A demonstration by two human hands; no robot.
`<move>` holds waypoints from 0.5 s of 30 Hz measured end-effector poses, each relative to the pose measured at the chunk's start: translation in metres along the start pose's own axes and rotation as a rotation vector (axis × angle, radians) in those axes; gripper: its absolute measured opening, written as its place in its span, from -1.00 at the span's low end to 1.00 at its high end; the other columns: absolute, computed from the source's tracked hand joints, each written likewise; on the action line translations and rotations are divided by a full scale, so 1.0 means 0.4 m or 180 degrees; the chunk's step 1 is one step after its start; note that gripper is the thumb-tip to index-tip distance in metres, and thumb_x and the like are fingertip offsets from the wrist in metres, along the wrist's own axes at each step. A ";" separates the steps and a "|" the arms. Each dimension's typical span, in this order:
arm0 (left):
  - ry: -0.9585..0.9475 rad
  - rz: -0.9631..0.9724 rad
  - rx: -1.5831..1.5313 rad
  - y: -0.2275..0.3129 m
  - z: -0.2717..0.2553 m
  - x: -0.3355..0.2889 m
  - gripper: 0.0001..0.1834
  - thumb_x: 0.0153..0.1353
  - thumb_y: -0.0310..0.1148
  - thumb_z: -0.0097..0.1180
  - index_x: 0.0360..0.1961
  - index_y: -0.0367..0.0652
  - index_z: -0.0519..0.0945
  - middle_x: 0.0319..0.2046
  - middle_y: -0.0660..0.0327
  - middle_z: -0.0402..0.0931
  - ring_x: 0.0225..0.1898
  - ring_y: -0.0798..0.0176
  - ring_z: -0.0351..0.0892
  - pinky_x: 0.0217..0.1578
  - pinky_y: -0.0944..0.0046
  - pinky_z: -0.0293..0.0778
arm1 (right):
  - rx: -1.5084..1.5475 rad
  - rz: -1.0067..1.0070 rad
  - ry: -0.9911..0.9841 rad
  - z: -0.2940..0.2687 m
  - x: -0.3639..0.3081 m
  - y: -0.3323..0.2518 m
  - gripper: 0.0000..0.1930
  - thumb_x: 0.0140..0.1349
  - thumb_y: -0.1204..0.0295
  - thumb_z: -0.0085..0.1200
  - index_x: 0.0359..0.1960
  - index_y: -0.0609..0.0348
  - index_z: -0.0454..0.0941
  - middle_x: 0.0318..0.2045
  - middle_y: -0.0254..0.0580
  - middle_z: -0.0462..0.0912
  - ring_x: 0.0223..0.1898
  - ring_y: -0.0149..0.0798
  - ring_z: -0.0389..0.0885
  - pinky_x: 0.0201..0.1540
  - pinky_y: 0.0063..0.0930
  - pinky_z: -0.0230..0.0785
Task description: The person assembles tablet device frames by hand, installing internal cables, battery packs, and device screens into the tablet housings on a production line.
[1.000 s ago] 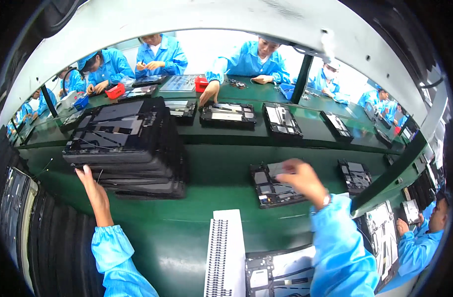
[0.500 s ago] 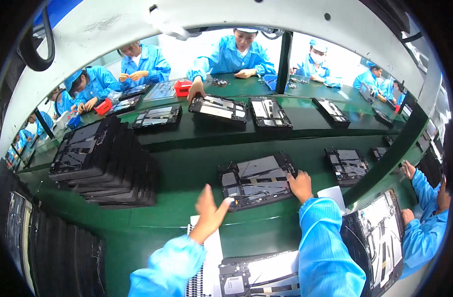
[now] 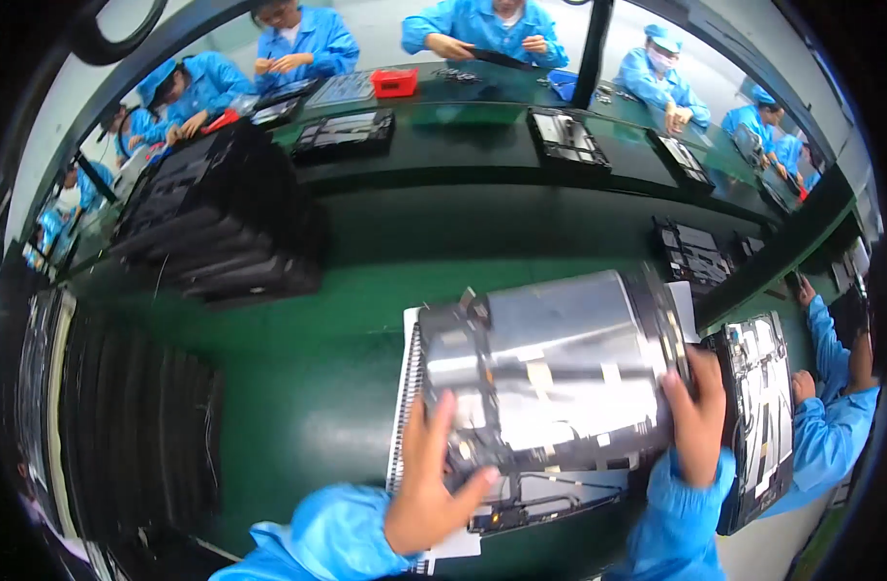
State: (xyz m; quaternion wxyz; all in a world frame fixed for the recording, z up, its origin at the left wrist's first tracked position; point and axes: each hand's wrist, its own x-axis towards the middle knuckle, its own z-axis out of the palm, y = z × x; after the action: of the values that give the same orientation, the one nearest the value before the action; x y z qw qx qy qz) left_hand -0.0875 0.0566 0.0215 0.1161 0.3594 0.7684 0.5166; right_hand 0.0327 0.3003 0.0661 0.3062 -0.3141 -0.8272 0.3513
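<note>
A black tray holding an opened tablet, with a silvery back, dark frame and flat cables, hangs raised and slightly tilted between my hands. My left hand grips its near left corner, thumb along the front edge and fingers on top. At the right edge, my right hand is closed round the side. Under it, a second tray with a tablet lies mostly hidden on the green bench. A spiral-bound white paper booklet sticks out beside both trays on the left.
Stacked black trays stand at the far left, with an upright row of trays nearer. Another tray leans at the right, by a co-worker's sleeve. A green post slants nearby. Co-workers in blue sit beyond the belt.
My hands have lifted the tray off the bench and drawn it toward me, over the other tray. A co-worker across has picked a tray up from the belt.
</note>
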 end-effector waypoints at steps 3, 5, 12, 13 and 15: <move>-0.0120 -0.0199 0.0133 0.005 0.061 -0.151 -0.15 -0.06 -0.29 0.23 0.20 -0.34 0.06 0.22 -0.29 -0.19 0.25 -0.22 -0.13 0.19 0.02 -0.13 | -0.0141 0.0121 0.0193 -0.036 -0.171 0.076 -0.63 -0.01 0.47 0.08 -0.15 0.40 0.41 -0.28 -0.11 0.42 -0.24 -0.24 0.38 -0.11 -0.46 0.21; -0.0191 -0.0206 0.0103 -0.017 0.080 -0.195 -0.16 -0.06 -0.29 0.22 0.20 -0.33 0.06 0.22 -0.30 -0.21 0.24 -0.24 -0.13 0.19 0.01 -0.12 | -0.0133 0.0546 0.0225 -0.053 -0.250 0.131 -0.62 -0.02 0.48 0.08 -0.13 0.39 0.40 -0.28 -0.13 0.42 -0.24 -0.26 0.37 -0.12 -0.48 0.20; -0.0379 0.0693 0.0366 -0.182 -0.069 -0.186 -0.30 -0.01 -0.29 0.12 0.16 -0.28 0.17 0.16 -0.11 0.09 0.18 -0.11 0.10 0.13 -0.09 -0.01 | -0.1056 0.0165 0.0715 -0.024 -0.364 0.061 -0.66 0.01 0.56 0.04 -0.12 0.36 0.38 -0.27 -0.07 0.41 -0.25 -0.17 0.37 -0.18 -0.46 0.23; -0.0447 0.0656 0.0391 -0.204 -0.085 -0.189 -0.30 -0.01 -0.29 0.12 0.16 -0.28 0.17 0.16 -0.11 0.09 0.18 -0.11 0.10 0.13 -0.09 -0.01 | -0.1099 -0.0140 0.0659 -0.001 -0.394 0.003 -0.68 0.01 0.59 0.02 -0.14 0.37 0.37 -0.25 -0.03 0.41 -0.24 -0.12 0.39 -0.17 -0.42 0.24; -0.1109 0.0683 0.1931 -0.234 -0.087 -0.205 -0.35 -0.03 -0.17 0.14 0.08 -0.25 0.30 0.15 -0.11 0.12 0.16 -0.12 0.13 0.11 -0.11 0.02 | -0.0701 -0.0689 -0.0075 0.057 -0.466 -0.080 -0.79 -0.05 0.62 0.02 -0.31 0.35 0.45 -0.36 -0.04 0.50 -0.32 -0.06 0.46 -0.21 -0.30 0.30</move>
State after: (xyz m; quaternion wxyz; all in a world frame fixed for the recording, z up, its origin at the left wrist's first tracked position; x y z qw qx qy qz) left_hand -0.0885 -0.0428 -0.0612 0.0785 0.5386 0.8133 0.2054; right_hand 0.1212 0.1366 0.0248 0.2963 -0.2506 -0.8932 0.2270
